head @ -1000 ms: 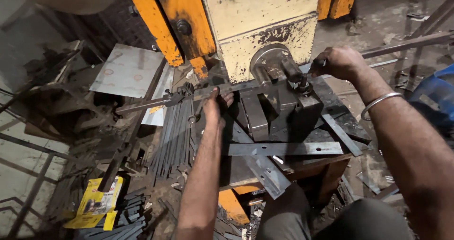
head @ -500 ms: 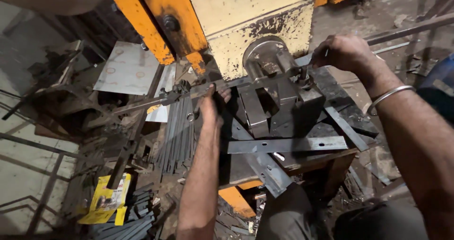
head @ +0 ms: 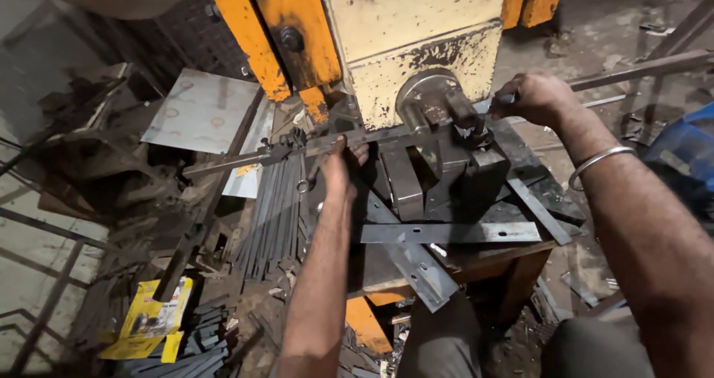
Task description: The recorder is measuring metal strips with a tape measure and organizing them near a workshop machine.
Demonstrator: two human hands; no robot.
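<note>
A long flat steel strip (head: pixel 297 149) lies across the bed of a yellow and cream press (head: pixel 416 21), passing under its round ram (head: pixel 428 99). My left hand (head: pixel 343 162) grips this strip just left of the dark die block (head: pixel 439 177). My right hand (head: pixel 534 97) is closed around the strip's right end beside the ram. A metal bangle (head: pixel 599 162) circles my right wrist.
Loose flat strips (head: pixel 454 233) lie crossed on the press table's front. A stack of thin dark strips (head: pixel 271 218) sits to the left, below a steel sheet (head: pixel 197 110). A yellow packet (head: pixel 152 318) lies on cluttered floor. Long rods (head: pixel 647 65) run at right.
The view has shifted slightly, and the strip has slid a little under the ram. Both hands keep their grip on it.
</note>
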